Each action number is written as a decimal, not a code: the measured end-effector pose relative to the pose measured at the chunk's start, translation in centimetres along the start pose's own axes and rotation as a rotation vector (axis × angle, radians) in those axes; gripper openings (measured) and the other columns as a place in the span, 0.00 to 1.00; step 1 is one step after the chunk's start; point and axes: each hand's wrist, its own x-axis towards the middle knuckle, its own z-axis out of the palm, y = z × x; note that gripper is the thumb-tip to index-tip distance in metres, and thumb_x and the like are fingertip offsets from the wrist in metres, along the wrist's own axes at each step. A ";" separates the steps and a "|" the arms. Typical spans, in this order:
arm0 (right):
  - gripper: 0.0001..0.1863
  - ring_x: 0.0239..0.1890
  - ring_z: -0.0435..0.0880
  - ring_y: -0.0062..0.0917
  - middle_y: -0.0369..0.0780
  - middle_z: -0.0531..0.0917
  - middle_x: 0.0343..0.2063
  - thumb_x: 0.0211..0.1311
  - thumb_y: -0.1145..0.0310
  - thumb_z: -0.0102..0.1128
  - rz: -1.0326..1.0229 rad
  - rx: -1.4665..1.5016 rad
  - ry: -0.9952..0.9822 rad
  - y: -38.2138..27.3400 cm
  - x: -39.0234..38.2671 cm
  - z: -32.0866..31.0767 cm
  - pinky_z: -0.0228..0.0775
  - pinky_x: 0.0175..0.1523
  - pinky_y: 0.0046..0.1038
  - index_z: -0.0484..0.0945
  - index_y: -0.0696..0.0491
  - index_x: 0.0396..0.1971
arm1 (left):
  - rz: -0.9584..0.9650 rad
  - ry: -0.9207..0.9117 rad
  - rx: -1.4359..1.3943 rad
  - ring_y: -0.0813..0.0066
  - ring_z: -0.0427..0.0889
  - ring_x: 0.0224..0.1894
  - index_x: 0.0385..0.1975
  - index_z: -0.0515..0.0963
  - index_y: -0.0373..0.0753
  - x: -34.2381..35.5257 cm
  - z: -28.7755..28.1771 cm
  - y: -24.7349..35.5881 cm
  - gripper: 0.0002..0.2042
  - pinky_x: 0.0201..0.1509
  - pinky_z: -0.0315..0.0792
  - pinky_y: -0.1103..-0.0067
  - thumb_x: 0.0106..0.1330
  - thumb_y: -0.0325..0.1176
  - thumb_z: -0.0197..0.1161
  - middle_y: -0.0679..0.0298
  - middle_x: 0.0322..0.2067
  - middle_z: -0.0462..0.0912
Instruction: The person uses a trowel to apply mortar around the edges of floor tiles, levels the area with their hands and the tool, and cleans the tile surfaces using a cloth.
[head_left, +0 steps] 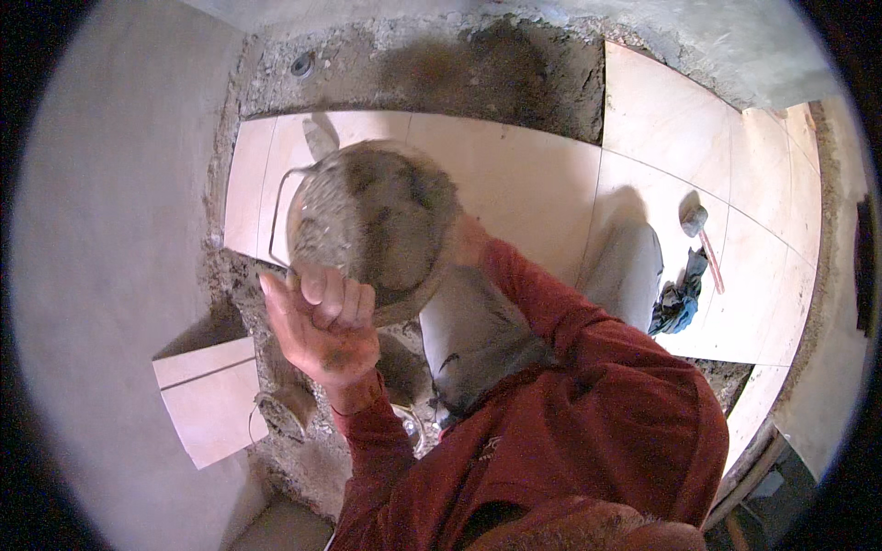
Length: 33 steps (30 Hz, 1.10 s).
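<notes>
A round bucket (367, 230) of wet grey mortar is left of centre, smeared by motion. My left hand (326, 321) is closed at its near left rim, fingers curled. A thin wire bail (276, 216) loops out on that side and runs down to this hand. Against the bucket's right side is my right hand (470, 241), gripping it; the fingers are mostly hidden and blurred. Just beyond the bucket, a flat, rounded grey blade (320, 136), perhaps a trowel's, lies on the pale tiles (524, 170). My knees in grey trousers are close to the bucket.
A mallet (694, 217) with a reddish handle lies on the right-hand tiles beside a dark crumpled cloth (678, 298). Rough mortar bed (514, 78) with a pipe opening (301, 64) borders the far wall. Loose tiles (211, 404) and a small container (280, 418) stand at left.
</notes>
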 end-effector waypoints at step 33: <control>0.26 0.61 0.79 0.40 0.46 0.79 0.60 0.74 0.59 0.55 -0.891 -0.750 0.510 -42.2 3.4 6.9 0.69 0.67 0.41 0.72 0.61 0.64 | -0.267 -0.106 -0.056 0.78 0.79 0.33 0.46 0.77 0.40 40.3 0.3 -41.6 0.29 0.29 0.76 0.72 0.70 0.65 0.58 0.68 0.34 0.79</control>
